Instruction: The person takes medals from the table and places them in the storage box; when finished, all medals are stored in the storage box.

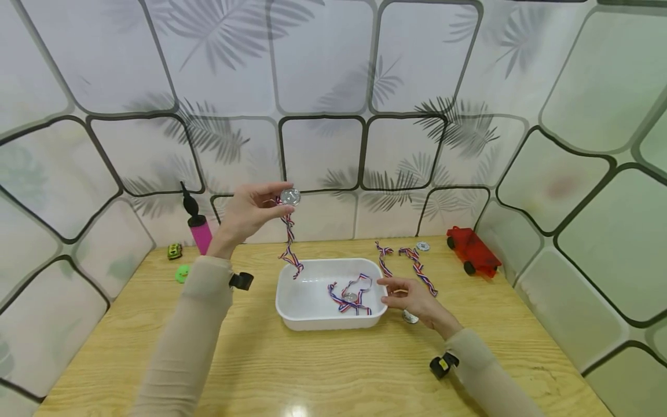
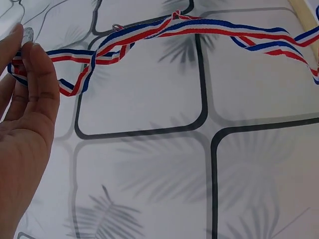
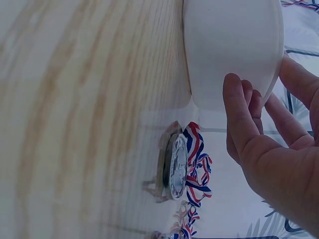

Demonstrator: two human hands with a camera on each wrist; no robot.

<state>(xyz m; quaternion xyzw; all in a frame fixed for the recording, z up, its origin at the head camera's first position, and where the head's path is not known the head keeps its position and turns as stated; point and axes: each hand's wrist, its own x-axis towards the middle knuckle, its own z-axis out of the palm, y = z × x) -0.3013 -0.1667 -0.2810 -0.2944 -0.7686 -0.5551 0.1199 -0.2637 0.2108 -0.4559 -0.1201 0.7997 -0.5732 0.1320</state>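
My left hand [image 1: 249, 211] pinches a silver medal [image 1: 290, 197] between thumb and fingers, raised high over the left end of a white plastic basin [image 1: 333, 323]. From the medal hangs a red, white and blue ribbon [image 1: 289, 234], its lower end near the basin's rim; it stretches across the left wrist view too. Inside the basin lies another medal [image 1: 351, 297] on its striped ribbon. At the basin's right end, my right hand [image 1: 417, 298] has its loosely bent fingertips right at the rim. Below that hand, a further medal [image 3: 178, 167] lies on the table.
Right of the basin are two striped ribbons [image 1: 418, 267] and a medal [image 1: 423, 246]. A red toy car [image 1: 473, 252] stands at the back right. At the back left are a pink and black pump [image 1: 200, 231], a small yellow toy car [image 1: 174, 251] and a green toy [image 1: 182, 273].
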